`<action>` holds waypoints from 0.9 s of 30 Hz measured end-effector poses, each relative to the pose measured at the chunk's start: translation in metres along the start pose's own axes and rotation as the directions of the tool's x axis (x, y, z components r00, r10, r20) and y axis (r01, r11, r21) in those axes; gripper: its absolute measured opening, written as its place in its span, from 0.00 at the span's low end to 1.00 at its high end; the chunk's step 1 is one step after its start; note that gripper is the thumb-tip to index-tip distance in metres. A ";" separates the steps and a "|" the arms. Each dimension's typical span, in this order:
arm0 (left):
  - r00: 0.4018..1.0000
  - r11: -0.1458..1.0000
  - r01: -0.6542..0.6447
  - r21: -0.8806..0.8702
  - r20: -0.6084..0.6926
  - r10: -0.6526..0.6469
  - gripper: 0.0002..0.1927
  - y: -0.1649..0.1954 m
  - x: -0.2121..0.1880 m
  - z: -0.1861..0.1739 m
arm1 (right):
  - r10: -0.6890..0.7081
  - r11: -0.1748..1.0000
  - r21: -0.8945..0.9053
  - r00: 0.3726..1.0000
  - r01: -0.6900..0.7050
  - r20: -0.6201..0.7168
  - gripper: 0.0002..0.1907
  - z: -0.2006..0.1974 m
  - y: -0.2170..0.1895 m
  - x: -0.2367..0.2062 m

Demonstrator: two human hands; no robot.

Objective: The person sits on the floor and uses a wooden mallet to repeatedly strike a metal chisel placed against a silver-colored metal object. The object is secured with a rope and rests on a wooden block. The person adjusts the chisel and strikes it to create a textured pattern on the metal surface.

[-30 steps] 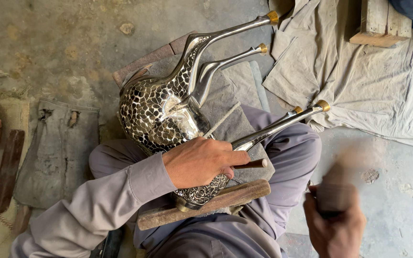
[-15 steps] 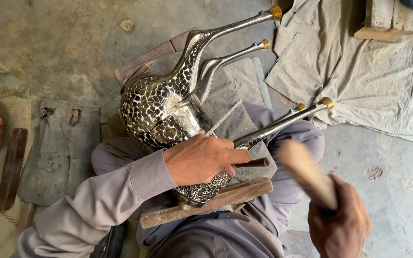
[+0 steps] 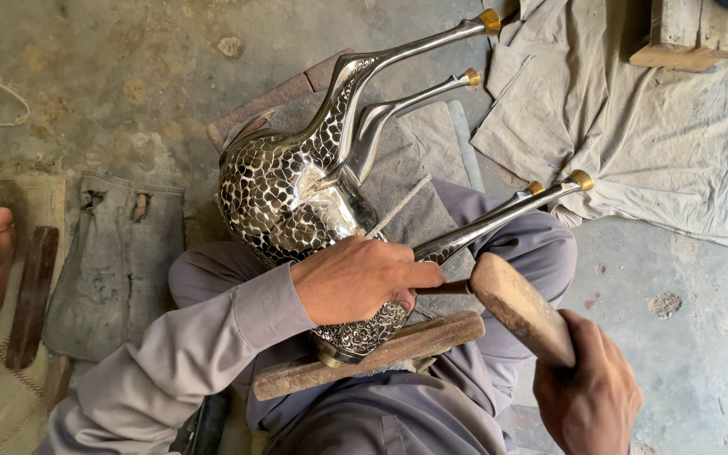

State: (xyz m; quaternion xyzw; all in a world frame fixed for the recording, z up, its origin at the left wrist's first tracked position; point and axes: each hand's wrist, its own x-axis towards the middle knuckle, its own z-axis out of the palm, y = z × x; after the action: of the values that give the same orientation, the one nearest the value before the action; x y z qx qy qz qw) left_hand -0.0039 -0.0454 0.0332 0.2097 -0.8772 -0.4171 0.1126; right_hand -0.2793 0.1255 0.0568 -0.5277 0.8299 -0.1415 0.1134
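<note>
A silver metal animal figure (image 3: 288,194) with engraved scale patterns and brass-tipped legs lies upside down across my lap, on a wooden bar (image 3: 381,354). My left hand (image 3: 364,278) is closed around a thin dark chisel (image 3: 446,286) and presses against the figure's body. My right hand (image 3: 587,392) grips the handle of a wooden mallet (image 3: 520,307). The mallet's head is at the chisel's rear end.
A crumpled grey cloth (image 3: 634,143) covers the floor at the right, with a wooden block (image 3: 688,34) on it. A grey fabric mat (image 3: 111,261) lies at the left, beside another person's foot (image 3: 2,244). The floor is rough concrete.
My right hand has swung the mallet up and left until its head reaches the chisel's end. My left hand and the figure have stayed in place.
</note>
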 end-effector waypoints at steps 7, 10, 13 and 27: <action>0.995 0.994 0.034 -0.099 -0.086 -0.043 0.25 0.003 -0.006 0.000 | -0.138 0.988 -0.066 0.990 0.138 0.006 0.19 -0.013 -0.013 0.019; 0.985 0.988 0.128 -0.088 -0.109 -0.137 0.21 0.009 -0.008 0.004 | -0.056 0.974 0.221 0.998 0.048 0.030 0.19 -0.013 -0.022 0.022; 0.967 0.991 0.126 0.044 -0.227 -0.113 0.17 0.016 -0.013 0.008 | -0.059 0.998 0.044 0.988 0.053 0.143 0.21 -0.012 -0.029 0.026; 0.748 0.918 0.261 -0.297 -0.538 -0.387 0.13 0.026 -0.053 0.021 | -0.311 0.950 0.026 0.941 0.311 0.136 0.31 -0.043 -0.065 0.076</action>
State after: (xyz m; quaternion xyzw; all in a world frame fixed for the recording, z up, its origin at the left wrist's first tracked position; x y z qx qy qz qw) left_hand 0.0283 0.0083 0.0396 0.4652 -0.7014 -0.4319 0.3241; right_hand -0.2710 0.0349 0.1167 -0.6603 0.7260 -0.1226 0.1481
